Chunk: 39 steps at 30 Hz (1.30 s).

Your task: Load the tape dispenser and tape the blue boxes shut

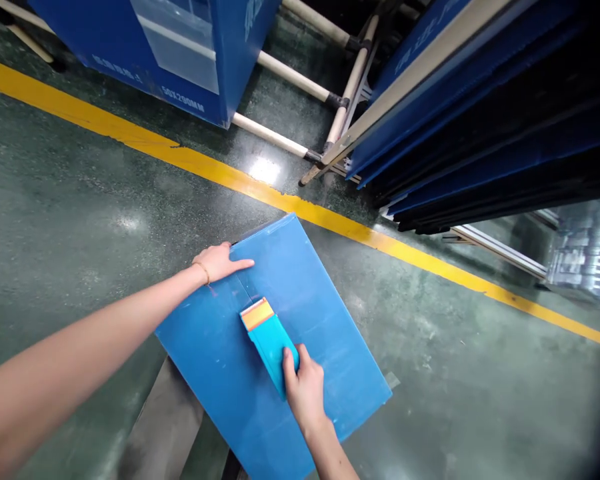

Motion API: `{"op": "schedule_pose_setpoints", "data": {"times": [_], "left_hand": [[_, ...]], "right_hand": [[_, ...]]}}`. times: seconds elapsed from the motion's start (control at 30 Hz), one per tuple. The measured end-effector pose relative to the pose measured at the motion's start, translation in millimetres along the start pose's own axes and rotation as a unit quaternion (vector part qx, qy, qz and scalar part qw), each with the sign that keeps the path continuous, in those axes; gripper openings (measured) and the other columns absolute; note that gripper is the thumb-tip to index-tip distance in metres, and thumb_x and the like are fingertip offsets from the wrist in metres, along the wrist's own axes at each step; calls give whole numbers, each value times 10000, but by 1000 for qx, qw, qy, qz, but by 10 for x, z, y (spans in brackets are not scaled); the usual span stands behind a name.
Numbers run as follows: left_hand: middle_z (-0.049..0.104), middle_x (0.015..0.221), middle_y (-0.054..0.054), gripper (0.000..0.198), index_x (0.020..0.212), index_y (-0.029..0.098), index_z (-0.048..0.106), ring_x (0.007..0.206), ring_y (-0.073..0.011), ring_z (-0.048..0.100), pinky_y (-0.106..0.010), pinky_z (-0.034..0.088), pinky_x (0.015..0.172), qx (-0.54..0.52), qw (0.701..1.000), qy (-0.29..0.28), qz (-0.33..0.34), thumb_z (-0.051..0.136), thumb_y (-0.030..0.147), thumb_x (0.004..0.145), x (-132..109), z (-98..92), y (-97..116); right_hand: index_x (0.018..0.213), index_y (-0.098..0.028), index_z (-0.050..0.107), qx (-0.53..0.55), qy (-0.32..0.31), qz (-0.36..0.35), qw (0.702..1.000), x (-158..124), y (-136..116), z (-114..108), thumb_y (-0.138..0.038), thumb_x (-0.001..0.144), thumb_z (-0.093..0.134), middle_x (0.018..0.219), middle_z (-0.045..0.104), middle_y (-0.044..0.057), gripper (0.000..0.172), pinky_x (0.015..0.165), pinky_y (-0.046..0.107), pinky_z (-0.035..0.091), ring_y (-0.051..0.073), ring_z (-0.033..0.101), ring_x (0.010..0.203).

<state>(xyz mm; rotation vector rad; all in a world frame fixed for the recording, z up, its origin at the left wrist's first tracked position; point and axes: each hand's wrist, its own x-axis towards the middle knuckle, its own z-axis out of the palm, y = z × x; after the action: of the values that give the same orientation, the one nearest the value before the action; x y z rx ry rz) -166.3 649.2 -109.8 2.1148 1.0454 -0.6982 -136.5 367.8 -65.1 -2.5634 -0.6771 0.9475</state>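
A blue box [330,320] with a flat top sits tilted across the lower middle of the view, a seam running in from its far left edge. At that edge is my left hand [217,261], thumb stretched over the top and fingers bent over the side, partly hidden. My right hand [305,383] is wrapped around a teal tape dispenser [270,340] with an orange-and-yellow front and a white toothed edge. The dispenser lies over the box top, its toothed end at the seam. Whether tape runs from it is too faint to tell.
A yellow line [205,167] crosses the green floor [105,220]. Beyond it stand a large dark blue bin [180,80] and a pale pipe rack [295,77]. Blue and black sheets [480,120] hang at the right. A grey surface [165,427] shows beneath the box.
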Motion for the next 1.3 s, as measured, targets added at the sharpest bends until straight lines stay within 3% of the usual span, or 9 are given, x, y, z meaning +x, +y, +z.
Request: {"op": "schedule_pose_setpoints", "data": {"times": [0.2, 0.4, 0.5, 0.6, 0.7, 0.77, 0.87, 1.13, 1.3], "left_hand": [[571, 875, -85, 652, 944, 143, 503, 811, -207, 535, -391, 432, 695, 97, 994, 48, -24, 357, 687, 615, -88, 110, 73], [567, 934, -109, 691, 1081, 136, 420, 880, -236, 520, -469, 348, 822, 167, 976, 140, -33, 364, 662, 636, -160, 106, 111], [342, 1224, -171, 732, 1218, 120, 202, 1127, -293, 293, -565, 152, 908, 186, 949, 254, -27, 325, 615, 692, -348, 227, 285], [6, 1329, -193, 702, 1241, 50, 38, 1208, -293, -5, -597, 101, 895, 193, 922, 335, -17, 190, 542, 765, -662, 662, 611], [49, 1332, -177, 693, 1243, 30, 53, 1217, -241, 9, -527, 145, 931, 207, 925, 318, 14, 182, 521, 770, -977, 1387, 957], [59, 1316, -224, 732, 1236, -9, 68, 1212, -282, 11, -533, 157, 919, 210, 927, 310, 11, 206, 527, 759, -1111, 1831, 1106], [0, 1306, -254, 754, 1234, -31, 34, 1207, -301, -38, -523, 112, 934, 214, 926, 311, 1, 216, 522, 755, -1170, 2169, 1180], [-41, 1309, -244, 728, 1237, -10, -28, 1200, -314, -61, -522, 73, 942, 214, 926, 311, 20, 184, 507, 771, -1210, 2157, 1214], [-69, 1304, -245, 736, 1232, -7, -58, 1182, -367, -31, -549, 76, 927, 219, 926, 306, 42, 203, 505, 772, -1197, 2117, 1190]], "right_hand": [[711, -187, 443, 13, -1, -31, 999, -292, 102, -143, -423, 793, 280, 531, 543, 2, 298, 475, 222, 334, 138, 521, 490], [694, -181, 457, 19, 6, 0, 1000, -1244, 1362, -389, -429, 791, 265, 529, 559, 17, 329, 463, 210, 384, 131, 538, 470], [665, -182, 453, 9, 1, 19, 1000, -1546, 1827, -375, -432, 791, 258, 526, 560, 33, 341, 449, 221, 386, 144, 541, 465], [680, -183, 451, -3, -13, 35, 999, -1548, 1935, -263, -392, 800, 277, 569, 575, 38, 297, 463, 230, 379, 159, 558, 506], [695, -178, 455, -10, -26, 46, 999, -1440, 1866, -170, -374, 805, 274, 603, 581, 47, 289, 481, 245, 373, 176, 567, 537], [699, -175, 454, -10, -34, 50, 998, -1412, 1837, -151, -381, 807, 263, 611, 578, 51, 301, 478, 248, 368, 177, 563, 537], [714, -183, 451, 6, -53, 39, 998, -1528, 1967, -204, -392, 804, 266, 635, 572, 35, 294, 500, 227, 375, 149, 556, 569], [675, -194, 463, -25, -97, 89, 991, -2513, 3420, -587, -415, 790, 281, 602, 573, 40, 308, 500, 244, 407, 150, 557, 542], [729, -162, 499, -60, -115, 131, 983, -2159, 3530, -156, -391, 810, 285, 628, 586, 33, 324, 524, 286, 417, 159, 566, 565]]}}
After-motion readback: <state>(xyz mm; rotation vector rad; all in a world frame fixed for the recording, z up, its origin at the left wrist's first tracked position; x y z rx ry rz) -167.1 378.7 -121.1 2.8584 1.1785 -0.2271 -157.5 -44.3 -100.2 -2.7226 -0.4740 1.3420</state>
